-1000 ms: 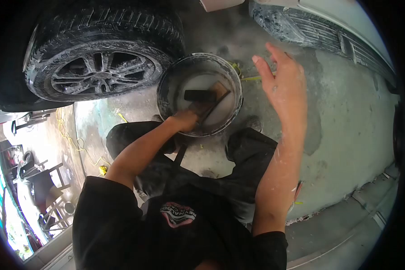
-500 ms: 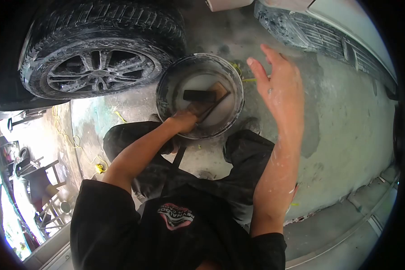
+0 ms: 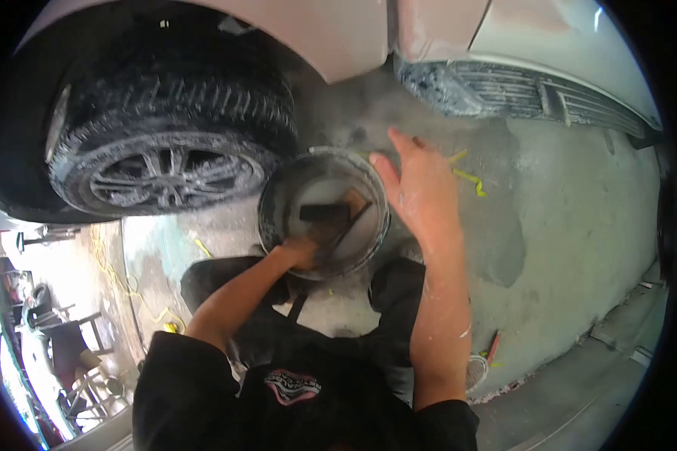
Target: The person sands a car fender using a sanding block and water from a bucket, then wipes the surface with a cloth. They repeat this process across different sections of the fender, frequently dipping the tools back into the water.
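Observation:
A round dark bucket holding cloudy, greyish liquid stands on the floor in front of my knees. My left hand reaches over its near rim into it, the fingers blurred and partly hidden. Just past those fingers in the bucket are a black rectangular block and a flat brown piece beside a dark edge. To the right of the bucket, my right hand hangs in the air near the rim, its thumb apart from the stretched fingers and nothing in it. Whitish specks mark the right forearm.
A dusty car wheel stands left of the bucket, under a pinkish body panel. A dirty grille is at upper right. Yellow-green strips lie on the concrete floor. A red object lies near my right elbow.
The view has tipped upward, showing more of the car panels. My right hand has come left, closer to the bucket's rim. The left hand stays in the bucket.

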A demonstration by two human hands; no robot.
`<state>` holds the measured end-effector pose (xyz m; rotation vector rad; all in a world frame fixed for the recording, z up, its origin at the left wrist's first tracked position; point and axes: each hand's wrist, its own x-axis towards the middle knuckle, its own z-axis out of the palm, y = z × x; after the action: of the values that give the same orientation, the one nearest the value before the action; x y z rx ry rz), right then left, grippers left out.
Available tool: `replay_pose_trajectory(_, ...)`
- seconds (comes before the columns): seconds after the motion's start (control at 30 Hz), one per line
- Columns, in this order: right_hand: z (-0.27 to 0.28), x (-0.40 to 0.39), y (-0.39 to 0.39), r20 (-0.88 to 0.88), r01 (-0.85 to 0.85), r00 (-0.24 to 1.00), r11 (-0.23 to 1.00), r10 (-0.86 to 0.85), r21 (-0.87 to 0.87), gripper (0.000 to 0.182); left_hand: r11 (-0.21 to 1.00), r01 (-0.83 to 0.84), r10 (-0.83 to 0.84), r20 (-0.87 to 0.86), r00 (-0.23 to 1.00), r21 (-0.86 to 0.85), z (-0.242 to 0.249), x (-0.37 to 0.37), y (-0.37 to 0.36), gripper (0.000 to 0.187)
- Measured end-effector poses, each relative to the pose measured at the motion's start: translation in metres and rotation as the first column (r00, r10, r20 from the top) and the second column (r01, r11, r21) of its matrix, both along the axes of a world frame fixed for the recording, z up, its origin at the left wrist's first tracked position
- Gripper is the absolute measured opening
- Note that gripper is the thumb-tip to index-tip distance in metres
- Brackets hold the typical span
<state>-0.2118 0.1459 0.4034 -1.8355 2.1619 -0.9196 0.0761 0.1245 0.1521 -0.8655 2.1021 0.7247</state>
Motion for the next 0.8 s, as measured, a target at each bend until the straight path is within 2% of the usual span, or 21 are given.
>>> replay_pose_trajectory(0.03, 0.000, 0.001, 0.001, -0.002, -0.004, 1.000, 1.000, 0.004, 0.025, 0.041, 0.999, 0.045, -0.045, 0.025, 0.999, 0.023, 0.004, 0.000, -0.006, 0.056)
replay_pose_trajectory(0.1, 0.001, 0.006, 0.002, -0.007, -0.013, 1.000, 0.998, 0.013, 0.066, 0.041, 1.000, 0.012, -0.013, -0.094, 0.996, -0.005, -0.021, 0.013, -0.014, 0.060)
replay_pose_trajectory(0.13, 0.003, 0.008, 0.004, -0.012, -0.036, 0.999, 0.995, 0.037, 0.090, 0.041, 0.995, -0.100, 0.104, -0.209, 0.972, 0.029, -0.003, 0.007, -0.021, 0.059)
replay_pose_trajectory(0.2, 0.002, 0.016, 0.008, -0.021, -0.081, 0.996, 0.986, 0.085, 0.149, 0.041, 0.947, -0.285, 0.323, -0.420, 0.848, 0.152, 0.035, -0.008, -0.027, 0.058)
replay_pose_trajectory(0.23, -0.006, 0.020, 0.010, -0.003, -0.117, 0.993, 0.977, 0.119, 0.176, 0.039, 0.860, -0.430, 0.510, -0.422, 0.750, 0.275, 0.057, -0.017, -0.029, 0.058)
replay_pose_trajectory(0.3, -0.020, 0.030, 0.012, 0.043, -0.226, 0.974, 0.944, 0.222, 0.242, 0.039, 0.584, -0.630, 0.812, -0.367, 0.454, 0.512, 0.109, -0.034, -0.029, 0.060)
replay_pose_trajectory(0.33, -0.023, 0.032, 0.011, 0.067, -0.297, 0.955, 0.914, 0.290, 0.275, 0.040, 0.348, -0.614, 0.938, -0.263, 0.228, 0.709, 0.143, -0.039, -0.023, 0.063)
replay_pose_trajectory(0.37, -0.023, 0.035, 0.011, 0.095, -0.340, 0.940, 0.893, 0.327, 0.296, 0.038, 0.102, -0.506, 0.994, -0.110, 0.014, 0.856, 0.166, -0.039, -0.017, 0.067)
replay_pose_trajectory(0.4, -0.024, 0.037, 0.008, 0.119, -0.381, 0.924, 0.868, 0.363, 0.317, 0.036, 0.106, -0.142, 0.994, -0.104, 0.016, 0.984, 0.140, -0.023, -0.025, 0.070)
replay_pose_trajectory(0.43, -0.032, 0.039, 0.004, 0.126, -0.415, 0.910, 0.872, 0.396, 0.259, 0.038, 0.126, 0.004, 0.992, -0.126, 0.010, 0.992, 0.151, -0.026, -0.024, 0.068)
replay_pose_trajectory(0.5, -0.049, 0.041, -0.005, 0.160, -0.466, 0.883, 0.868, 0.442, 0.171, 0.042, 0.244, -0.026, 0.970, -0.244, -0.017, 0.970, 0.153, -0.025, -0.025, 0.063)
replay_pose_trajectory(0.6, -0.035, 0.050, -0.005, 0.180, -0.429, 0.895, 0.899, 0.409, 0.090, 0.039, 0.262, -0.167, 0.960, -0.274, -0.056, 0.951, 0.121, -0.017, -0.040, 0.056)
replay_pose_trajectory(0.7, -0.051, 0.062, -0.009, 0.242, -0.419, 0.847, 0.875, 0.473, -0.244, 0.037, -0.034, -0.008, 0.933, 0.029, -0.360, 0.999, 0.122, -0.023, -0.034, 0.048)
replay_pose_trajectory(0.73, -0.042, 0.065, -0.005, 0.268, -0.457, 0.833, 0.875, 0.484, -0.160, 0.035, -0.074, -0.037, 0.906, 0.052, -0.420, 0.997, 0.148, -0.032, -0.024, 0.047)
replay_pose_trajectory(0.8, -0.045, 0.072, -0.001, 0.314, -0.523, 0.773, 0.834, 0.551, -0.177, 0.033, -0.003, 0.067, 0.928, 0.027, -0.372, 0.998, 0.146, -0.030, -0.026, 0.051)
